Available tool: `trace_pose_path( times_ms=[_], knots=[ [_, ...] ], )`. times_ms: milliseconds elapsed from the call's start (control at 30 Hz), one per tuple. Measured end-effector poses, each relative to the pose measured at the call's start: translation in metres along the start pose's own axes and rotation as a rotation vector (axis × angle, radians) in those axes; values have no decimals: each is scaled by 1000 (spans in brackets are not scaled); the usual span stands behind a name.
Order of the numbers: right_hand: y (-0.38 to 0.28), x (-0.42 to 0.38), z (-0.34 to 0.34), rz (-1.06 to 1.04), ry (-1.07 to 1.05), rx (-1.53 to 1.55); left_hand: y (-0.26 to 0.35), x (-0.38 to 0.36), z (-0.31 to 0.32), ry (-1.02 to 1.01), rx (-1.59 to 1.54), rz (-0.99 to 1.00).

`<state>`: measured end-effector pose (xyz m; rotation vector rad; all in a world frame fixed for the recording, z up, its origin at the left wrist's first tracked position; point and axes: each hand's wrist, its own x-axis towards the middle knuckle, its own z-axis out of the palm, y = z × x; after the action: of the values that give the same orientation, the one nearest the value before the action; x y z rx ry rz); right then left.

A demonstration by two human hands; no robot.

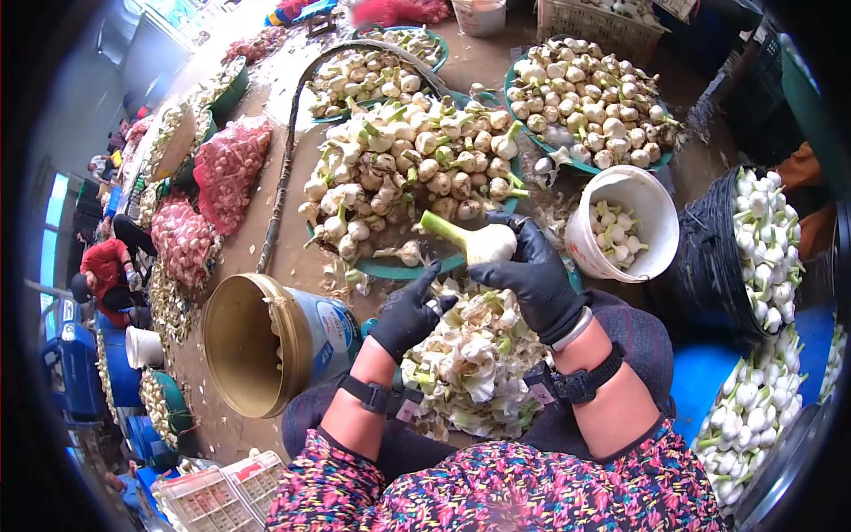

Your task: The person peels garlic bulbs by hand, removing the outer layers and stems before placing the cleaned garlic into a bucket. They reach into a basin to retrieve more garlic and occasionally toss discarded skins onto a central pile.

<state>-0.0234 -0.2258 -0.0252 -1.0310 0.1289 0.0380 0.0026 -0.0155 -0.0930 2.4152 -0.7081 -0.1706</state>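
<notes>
My right hand [532, 275], in a black glove, grips a white garlic bulb [486, 241] whose green stalk points up and to the left. My left hand [409, 312], also in a black glove, hovers just below and left of the bulb with its fingers spread and holds nothing. Both hands are above a heap of peeled garlic skins [470, 363] lying in my lap. Right in front of them, a teal basin [403, 269] carries a big mound of garlic bulbs with cut stalks.
A white bucket [660, 226] with a few bulbs stands to the right, a tan and blue bucket [266, 346] lies on its side at the left. More garlic basins [585, 89] sit behind, red mesh sacks [226, 168] at the left. A person in red crouches far left.
</notes>
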Motion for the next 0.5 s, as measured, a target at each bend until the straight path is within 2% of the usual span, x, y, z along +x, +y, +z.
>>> trace_pose_path(
  times_ms=[67,100,133,167,200,233,300,333,400,433,500],
  knots=[
    [11,-2,1,-26,-40,-13,26,3,-26,-161,-831,-482],
    [12,-5,6,-119,-64,-127,26,4,-30,-29,-814,-212],
    [13,-8,10,-214,-89,-239,38,6,-40,35,-1011,-150],
    [17,-7,10,-327,-129,-358,46,8,-45,95,-951,-71],
    [18,-7,11,-331,-139,-354,51,10,-49,152,-888,13],
    [19,-6,12,-379,-121,-442,47,11,-51,158,-883,14],
    [22,-8,12,-395,-107,-518,44,12,-54,271,-100,316],
    [23,-9,13,-395,-105,-519,50,10,-54,269,-101,316],
    [25,-11,17,-350,-129,-445,67,5,-53,206,-1379,-258],
    [26,-12,18,-345,-130,-446,65,4,-49,263,-1086,-186],
    [29,-12,21,-207,-159,-207,62,2,-51,245,-1113,-202]
  ],
)
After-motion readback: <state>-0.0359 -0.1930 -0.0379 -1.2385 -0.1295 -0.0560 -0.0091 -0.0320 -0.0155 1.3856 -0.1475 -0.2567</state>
